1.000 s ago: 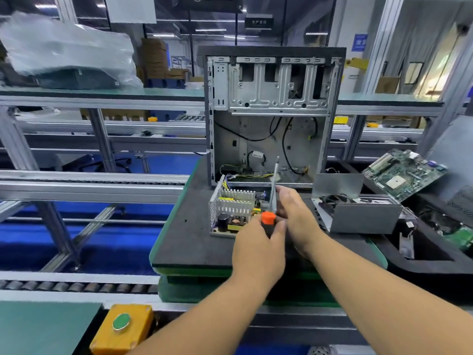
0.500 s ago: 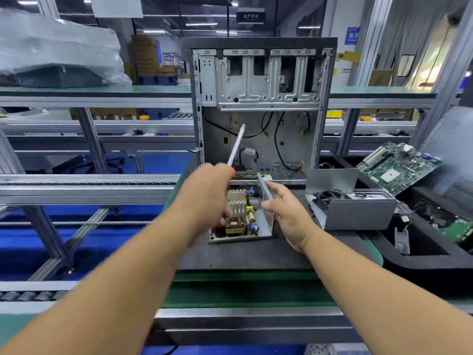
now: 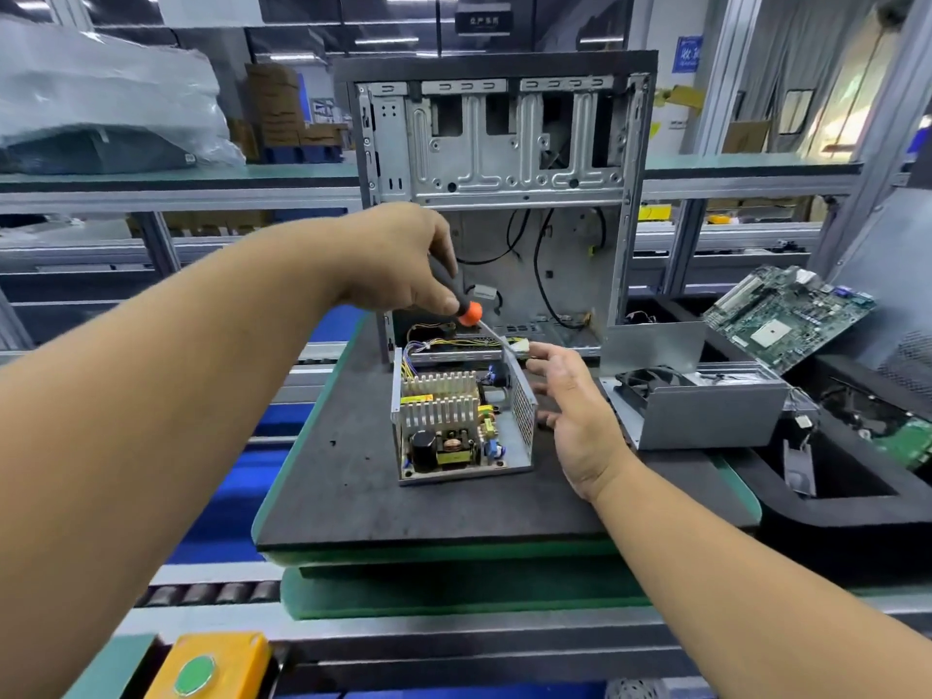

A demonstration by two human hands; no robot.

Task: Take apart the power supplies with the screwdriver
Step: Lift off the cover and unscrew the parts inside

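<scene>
The left hand [image 3: 398, 259] is gripping the screwdriver [image 3: 469, 312]; the right hand [image 3: 570, 406], fingers spread, is steadying the opened power supply [image 3: 461, 421] at its three o'clock wall. Probably rigid, sharp-edged, boards fragile: hold the casing.

Dark mat [image 3: 353, 476], open power supply [image 3: 456, 426], computer case [image 3: 499, 143]
</scene>
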